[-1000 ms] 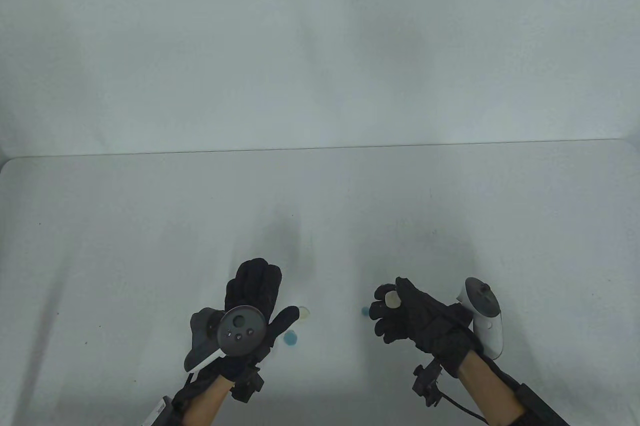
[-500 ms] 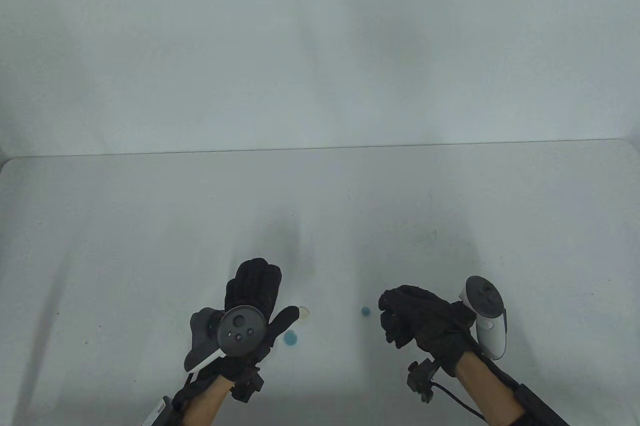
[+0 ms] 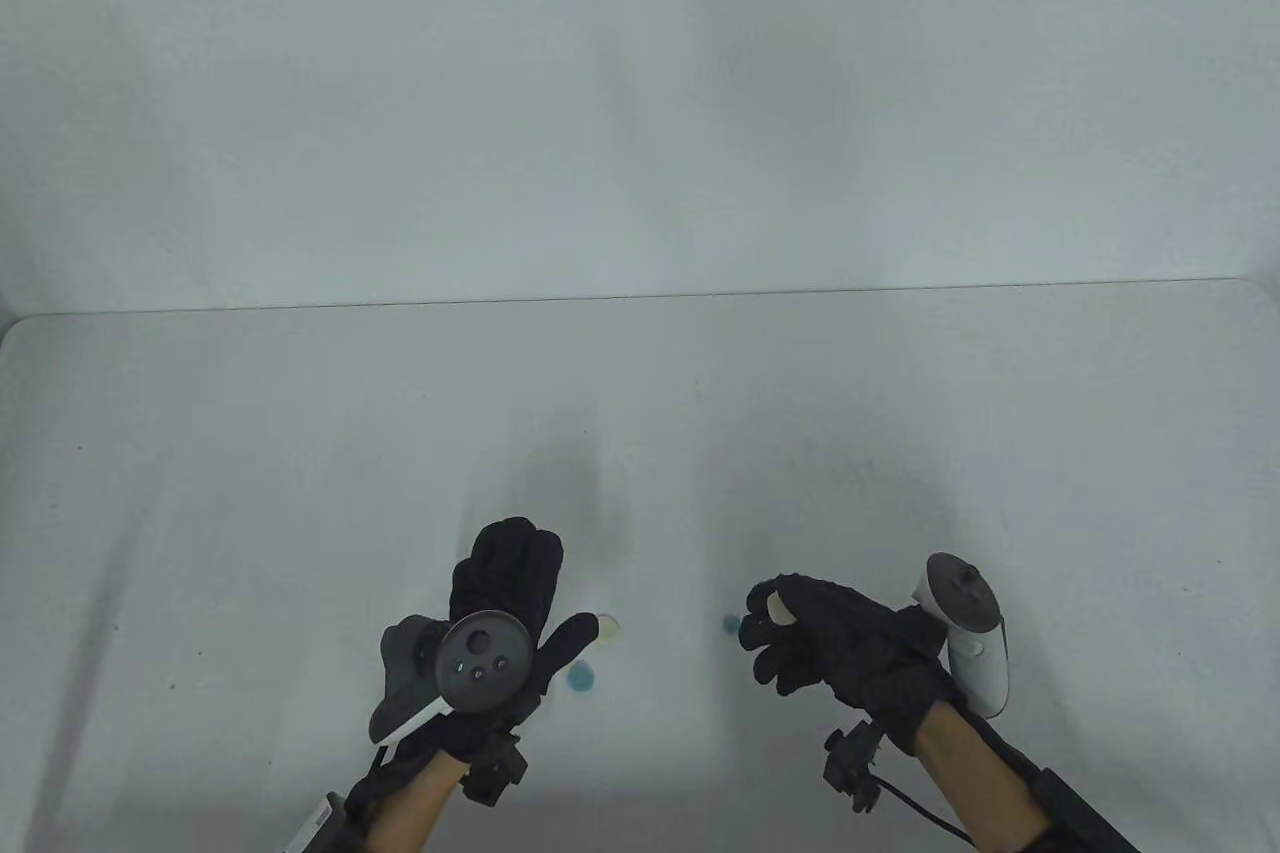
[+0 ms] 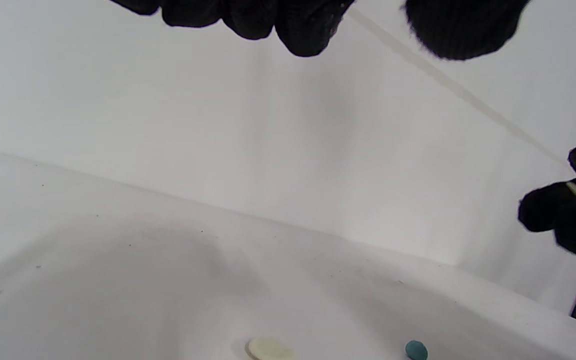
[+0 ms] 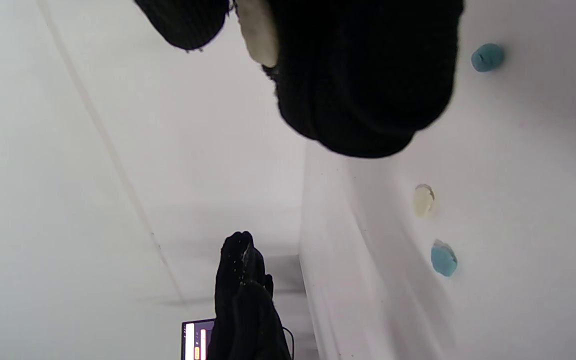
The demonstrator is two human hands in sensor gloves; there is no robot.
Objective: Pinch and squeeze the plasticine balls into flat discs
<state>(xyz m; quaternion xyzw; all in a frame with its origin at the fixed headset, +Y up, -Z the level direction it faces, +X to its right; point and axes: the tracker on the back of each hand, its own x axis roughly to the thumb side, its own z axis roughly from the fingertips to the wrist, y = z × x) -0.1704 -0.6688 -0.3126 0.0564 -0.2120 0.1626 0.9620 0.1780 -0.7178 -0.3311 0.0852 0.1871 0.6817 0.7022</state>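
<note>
My right hand pinches a cream plasticine piece between thumb and fingers, above the table; it also shows in the right wrist view as a flattened lump. A small blue ball lies on the table just left of that hand, and shows in the right wrist view and the left wrist view. My left hand hovers flat and open, holding nothing. By its thumb lie a cream disc and a blue disc.
The white table meets a white backdrop along its far edge. A lit screen shows at the bottom of the right wrist view.
The right hand closed fully over the cream piece half a second ago, and now the piece shows again between thumb and fingers. The left hand has stayed still.
</note>
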